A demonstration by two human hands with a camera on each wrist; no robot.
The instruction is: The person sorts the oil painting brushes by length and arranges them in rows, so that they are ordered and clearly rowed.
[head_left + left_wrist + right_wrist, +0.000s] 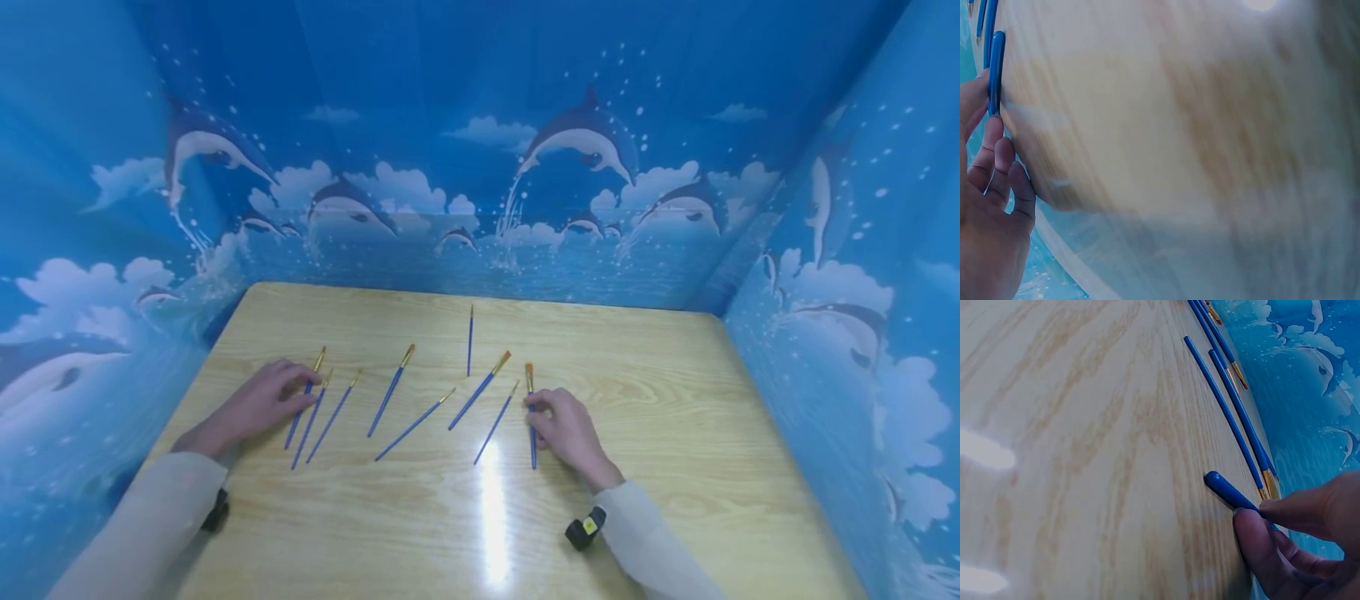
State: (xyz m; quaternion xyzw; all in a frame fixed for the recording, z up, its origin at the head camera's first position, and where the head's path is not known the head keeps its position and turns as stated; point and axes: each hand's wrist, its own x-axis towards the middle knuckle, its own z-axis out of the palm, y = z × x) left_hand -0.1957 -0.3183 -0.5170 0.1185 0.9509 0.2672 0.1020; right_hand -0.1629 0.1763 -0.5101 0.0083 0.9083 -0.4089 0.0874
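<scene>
At the left of the row, my left hand (258,400) pinches a paintbrush (291,437) with a blue handle and gold ferrule. In the left wrist view, that brush's blue handle (996,75) runs between thumb and fingers. My right hand (566,425) holds the rightmost paintbrush (533,454), a flat one with brown bristles, between thumb and fingertips. Its rounded handle end (1225,489) points out of the grip in the right wrist view. Just beside the left hand lie two thin brushes (307,437). A thin brush (495,425) lies left of the right hand.
Between the hands lie more blue brushes, among them a flat one (478,402), a slanted thin one (412,429) and a thicker one (388,396). A small brush (470,346) lies farther back. Dolphin-printed curtains (420,167) surround the wooden table (675,467).
</scene>
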